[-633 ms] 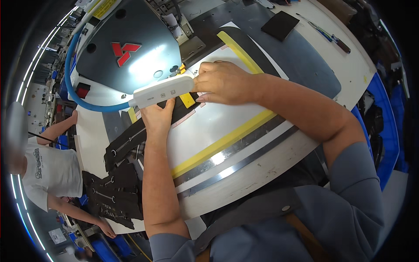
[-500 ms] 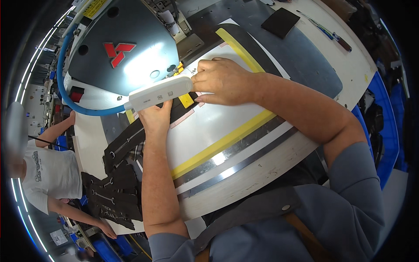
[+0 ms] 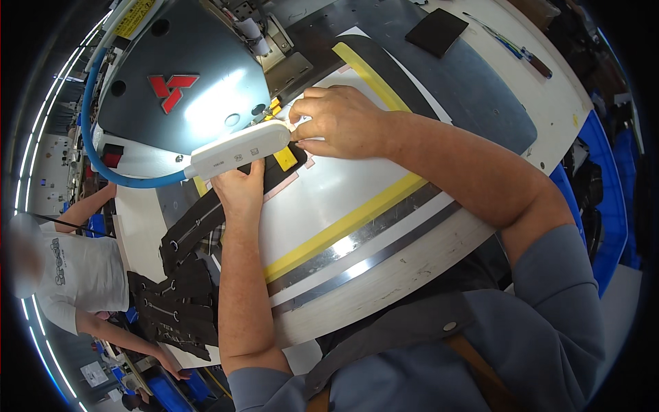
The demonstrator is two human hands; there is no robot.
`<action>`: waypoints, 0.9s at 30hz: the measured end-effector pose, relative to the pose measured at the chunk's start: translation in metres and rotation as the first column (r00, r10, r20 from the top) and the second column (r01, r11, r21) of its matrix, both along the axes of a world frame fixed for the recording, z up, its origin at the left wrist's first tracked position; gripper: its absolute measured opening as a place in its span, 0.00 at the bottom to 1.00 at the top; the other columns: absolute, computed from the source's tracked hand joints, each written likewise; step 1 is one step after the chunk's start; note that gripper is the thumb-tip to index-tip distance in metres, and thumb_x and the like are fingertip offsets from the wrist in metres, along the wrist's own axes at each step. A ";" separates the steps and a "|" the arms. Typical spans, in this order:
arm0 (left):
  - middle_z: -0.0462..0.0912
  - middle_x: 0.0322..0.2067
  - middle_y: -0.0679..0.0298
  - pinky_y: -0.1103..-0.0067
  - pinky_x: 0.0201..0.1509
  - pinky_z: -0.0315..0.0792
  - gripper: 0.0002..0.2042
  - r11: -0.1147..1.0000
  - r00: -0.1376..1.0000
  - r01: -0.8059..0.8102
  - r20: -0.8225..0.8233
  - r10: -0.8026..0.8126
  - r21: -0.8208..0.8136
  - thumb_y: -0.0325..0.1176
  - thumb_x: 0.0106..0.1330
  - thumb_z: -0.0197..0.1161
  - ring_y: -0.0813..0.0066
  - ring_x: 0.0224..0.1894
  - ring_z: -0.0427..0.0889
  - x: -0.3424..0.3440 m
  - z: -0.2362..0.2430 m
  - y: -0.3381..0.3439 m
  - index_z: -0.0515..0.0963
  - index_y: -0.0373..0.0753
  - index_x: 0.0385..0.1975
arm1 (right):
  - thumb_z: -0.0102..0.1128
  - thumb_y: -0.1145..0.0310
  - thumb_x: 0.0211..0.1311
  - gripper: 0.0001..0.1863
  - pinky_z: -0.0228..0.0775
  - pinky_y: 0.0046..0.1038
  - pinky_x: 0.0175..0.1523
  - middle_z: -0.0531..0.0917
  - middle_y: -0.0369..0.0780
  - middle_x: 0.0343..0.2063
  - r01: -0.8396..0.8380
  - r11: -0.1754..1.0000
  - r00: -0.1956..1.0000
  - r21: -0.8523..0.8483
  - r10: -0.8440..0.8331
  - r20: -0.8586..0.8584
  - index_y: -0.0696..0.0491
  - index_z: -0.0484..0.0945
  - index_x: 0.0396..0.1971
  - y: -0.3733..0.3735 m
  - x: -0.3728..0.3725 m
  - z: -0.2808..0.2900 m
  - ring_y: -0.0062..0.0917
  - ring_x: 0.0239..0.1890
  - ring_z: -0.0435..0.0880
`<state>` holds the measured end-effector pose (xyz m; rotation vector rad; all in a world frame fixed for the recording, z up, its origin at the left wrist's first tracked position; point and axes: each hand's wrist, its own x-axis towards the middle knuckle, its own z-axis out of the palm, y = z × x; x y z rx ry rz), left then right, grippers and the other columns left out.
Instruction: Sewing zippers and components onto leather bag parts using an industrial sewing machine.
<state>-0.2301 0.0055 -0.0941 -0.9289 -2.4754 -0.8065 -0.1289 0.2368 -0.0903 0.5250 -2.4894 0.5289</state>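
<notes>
Under the white lamp head point(image 3: 240, 151) of a sewing machine, my left hand point(image 3: 239, 196) rests at a dark fabric strip point(image 3: 278, 175) bearing a yellow patch point(image 3: 285, 159). Its thumb shows, while the lamp hides the other fingers. My right hand point(image 3: 340, 123) is beside the lamp's right end, fingers bent and drawn together. What they pinch, if anything, is too small to make out. Below both hands lies a white sheet point(image 3: 336, 185) edged with yellow tape point(image 3: 343, 226). The rounded right end of the dark strip shows just below my right fingers.
The grey machine head point(image 3: 185, 82) stands at upper left with a blue hose point(image 3: 86, 130). Dark zippered fabric pieces point(image 3: 171, 302) hang over the left table edge near another person point(image 3: 86, 268). A dark square point(image 3: 436, 32) and a screwdriver point(image 3: 537, 63) lie at far right.
My right hand has lifted off the dark strip's end and moved up and left toward the lamp tip. The strip's rounded corner is now uncovered. My left hand stays on the strip.
</notes>
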 end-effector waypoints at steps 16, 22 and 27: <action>0.89 0.46 0.59 0.67 0.57 0.72 0.06 0.947 0.946 0.318 0.082 -0.314 -0.045 0.27 0.62 0.70 0.61 0.51 0.85 0.035 0.010 -0.009 0.87 0.36 0.36 | 0.70 0.61 0.56 0.07 0.77 0.32 0.47 0.85 0.31 0.39 0.000 0.999 0.999 -0.041 -0.001 -0.036 0.45 0.90 0.32 0.000 0.000 0.000 0.25 0.44 0.82; 0.89 0.45 0.59 0.68 0.57 0.72 0.06 0.944 0.944 0.325 0.082 -0.320 -0.055 0.27 0.60 0.71 0.61 0.51 0.85 0.034 0.012 -0.007 0.87 0.36 0.36 | 0.70 0.67 0.56 0.09 0.76 0.32 0.49 0.88 0.33 0.42 -0.127 0.990 0.989 -0.063 0.131 0.063 0.50 0.89 0.37 0.006 0.000 0.002 0.26 0.44 0.81; 0.89 0.43 0.57 0.71 0.55 0.76 0.05 0.957 0.947 0.282 0.137 -0.290 0.070 0.24 0.60 0.70 0.62 0.48 0.87 0.037 0.014 -0.008 0.86 0.34 0.35 | 0.69 0.67 0.57 0.09 0.76 0.32 0.49 0.89 0.33 0.40 -0.158 0.987 0.987 -0.023 0.158 -0.022 0.50 0.90 0.37 0.007 0.000 0.002 0.26 0.43 0.81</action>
